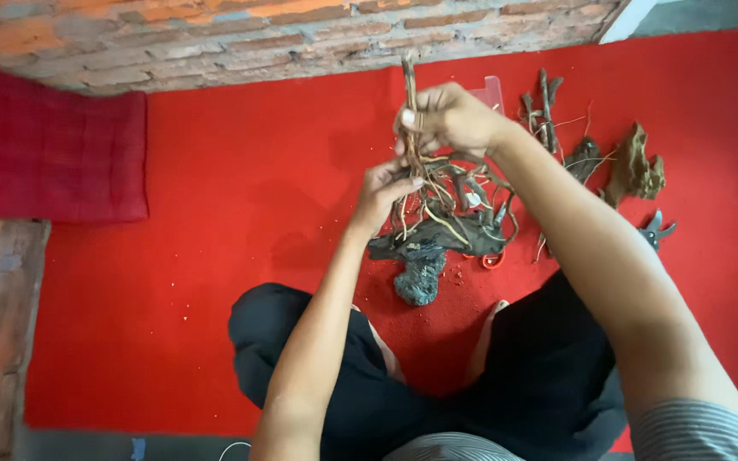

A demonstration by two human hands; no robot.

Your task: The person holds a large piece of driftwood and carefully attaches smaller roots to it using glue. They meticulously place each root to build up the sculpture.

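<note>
Driftwood root cluster [450, 209] sits on the red carpet [241, 222] right in front of my crossed legs, with a red cushion [53, 145] way off to the left by the brick wall [215, 38]. My left hand [382, 192] is pinched on the lower roots while my right hand [448, 118] is clamped around a thin upright twig [409, 81] just above it. Further right there's a loose branchy piece [542, 107], a chunky brown wood lump [635, 166] and dark cutters [655, 229] lying on the carpet.
</note>
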